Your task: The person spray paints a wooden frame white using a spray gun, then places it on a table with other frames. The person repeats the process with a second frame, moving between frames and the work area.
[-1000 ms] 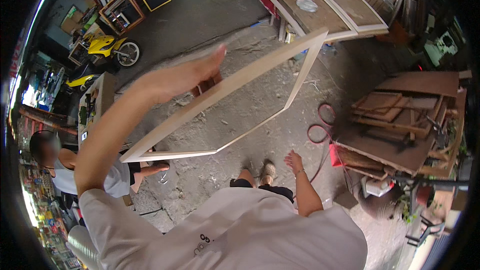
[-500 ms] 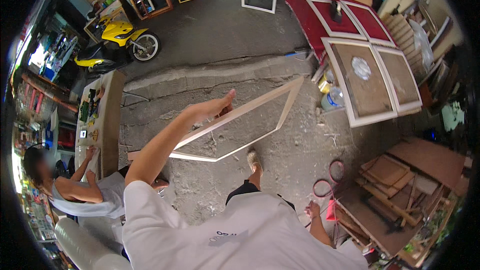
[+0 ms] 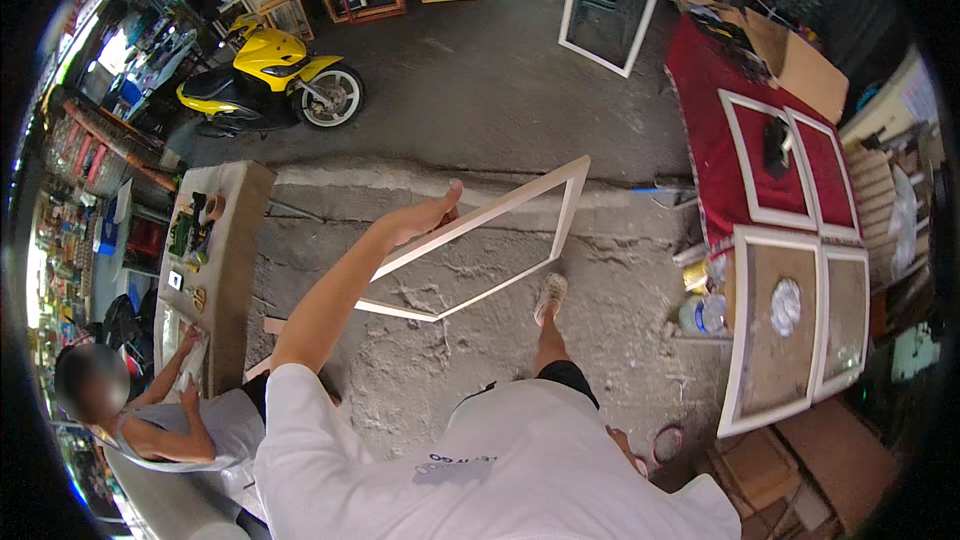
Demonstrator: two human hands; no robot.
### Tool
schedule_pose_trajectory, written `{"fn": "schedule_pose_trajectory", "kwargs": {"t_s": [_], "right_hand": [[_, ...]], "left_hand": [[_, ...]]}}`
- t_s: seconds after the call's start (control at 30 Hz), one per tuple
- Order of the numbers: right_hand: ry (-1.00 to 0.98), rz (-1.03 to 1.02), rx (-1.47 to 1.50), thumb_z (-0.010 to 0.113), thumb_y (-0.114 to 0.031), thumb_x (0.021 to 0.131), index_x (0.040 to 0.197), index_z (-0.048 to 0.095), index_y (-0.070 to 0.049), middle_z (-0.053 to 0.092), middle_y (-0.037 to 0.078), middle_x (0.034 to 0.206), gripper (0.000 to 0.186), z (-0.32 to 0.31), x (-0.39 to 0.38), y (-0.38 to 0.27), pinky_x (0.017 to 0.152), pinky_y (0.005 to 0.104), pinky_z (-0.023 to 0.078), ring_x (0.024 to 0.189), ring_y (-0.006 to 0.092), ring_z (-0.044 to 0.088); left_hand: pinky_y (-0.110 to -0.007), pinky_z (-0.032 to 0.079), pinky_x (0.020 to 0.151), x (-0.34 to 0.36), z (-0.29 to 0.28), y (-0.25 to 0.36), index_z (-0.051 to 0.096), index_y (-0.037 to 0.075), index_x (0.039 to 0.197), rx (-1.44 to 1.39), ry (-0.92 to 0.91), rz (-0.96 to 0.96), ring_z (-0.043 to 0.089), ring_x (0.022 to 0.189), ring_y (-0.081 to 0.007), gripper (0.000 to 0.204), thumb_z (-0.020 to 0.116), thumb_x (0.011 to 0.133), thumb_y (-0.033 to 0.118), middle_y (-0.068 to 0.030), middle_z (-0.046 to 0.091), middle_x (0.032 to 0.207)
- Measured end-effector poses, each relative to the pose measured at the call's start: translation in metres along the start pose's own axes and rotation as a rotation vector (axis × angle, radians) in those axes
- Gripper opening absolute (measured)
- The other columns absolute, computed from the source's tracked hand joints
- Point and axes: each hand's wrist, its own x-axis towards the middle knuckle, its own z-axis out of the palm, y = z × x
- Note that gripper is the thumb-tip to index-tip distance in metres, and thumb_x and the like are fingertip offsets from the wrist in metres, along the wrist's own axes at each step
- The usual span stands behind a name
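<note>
My left hand (image 3: 425,218) is closed round the upper bar of a pale wooden frame (image 3: 520,198), thumb up. The frame hangs tilted in front of me, apart from the ground, and the floor shows through its opening. Part of its left side is hidden behind my forearm. Down by my right side is my right hand (image 3: 628,448), mostly cut off by my shirt; its fingers are too small and blurred to read. No object shows in it.
A person (image 3: 185,410) works at a bench (image 3: 225,260) on the left. Farther back stands a yellow motorbike (image 3: 265,80). On the right, white-edged frames (image 3: 740,340) lie near a red-covered table (image 3: 700,140). Cardboard or board pieces (image 3: 840,460) are stacked lower right. A raised ledge (image 3: 400,175) crosses the floor.
My view has turned left, so the bench, motorbike and right-hand table sit farther right. I have stepped forward; the wooden frame stays in my left hand. My right hand has dropped partly behind my shirt.
</note>
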Motion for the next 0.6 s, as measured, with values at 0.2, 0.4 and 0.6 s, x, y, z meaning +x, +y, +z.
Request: {"fn": "schedule_pose_trajectory", "kwargs": {"t_s": [0.2, 0.4, 0.6], "right_hand": [[-0.145, 0.011, 0.033, 0.054, -0.036, 0.102, 0.103, 0.059, -0.006, 0.059, 0.009, 0.069, 0.030, 0.000, 0.078, -0.263, 0.039, 0.0343, 0.038, 0.050, 0.0197, 0.054], [-0.078, -0.753, -0.277, 0.052, -0.031, 0.101, 0.094, 0.056, -0.012, 0.059, 0.008, 0.074, 0.020, -0.072, 0.237, -0.598, 0.051, 0.0393, 0.049, 0.066, 0.0230, 0.061], [-0.077, -0.868, -0.464, 0.048, -0.039, 0.102, 0.107, 0.062, -0.010, 0.066, 0.006, 0.088, 0.032, 0.106, 0.255, -0.882, 0.060, 0.0433, 0.054, 0.075, 0.0267, 0.065]], "left_hand": [[-0.036, 0.041, 0.084, 0.094, -0.132, 0.006, 0.062, 0.007, 0.099, 0.016, 0.146, -0.115, 0.051, 0.083, -0.0197, 0.089, 0.009, 0.094, 0.078, -0.0052, 0.057, 0.086], [-0.041, 0.044, 0.081, 0.213, -0.255, 0.046, 0.063, 0.005, 0.097, 0.160, 0.235, 0.056, 0.057, 0.084, -0.0247, 0.088, 0.006, 0.098, 0.072, -0.0116, 0.063, 0.088], [-0.048, 0.040, 0.102, 0.273, -0.404, 0.031, 0.067, 0.002, 0.115, 0.148, 0.216, -0.200, 0.059, 0.114, -0.0374, 0.097, 0.005, 0.096, 0.074, -0.0214, 0.066, 0.121]]}}
